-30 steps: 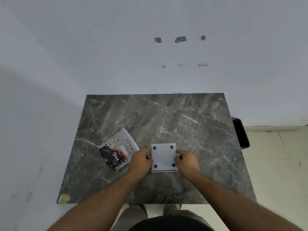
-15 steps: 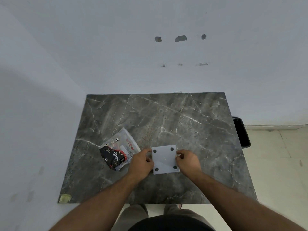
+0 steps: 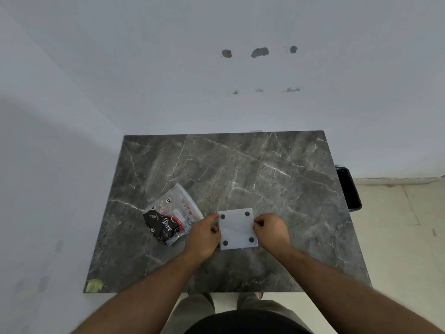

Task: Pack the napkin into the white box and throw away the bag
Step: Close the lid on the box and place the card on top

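Left hand [image 3: 203,237]: fingers curled, pinching the left edge of the flat square white plastic box [image 3: 238,229].
Right hand [image 3: 272,229]: fingertips pinching the box's right edge.
Box: near the front edge of the grey marble table [image 3: 240,169], midway across, slightly tilted, 4 dark round pads at its corners.
Bag: clear plastic bag with black-and-red print [image 3: 169,216], reads "Dove", just left of the left hand.
Bin: black bin [image 3: 350,189] beyond the table's right edge.
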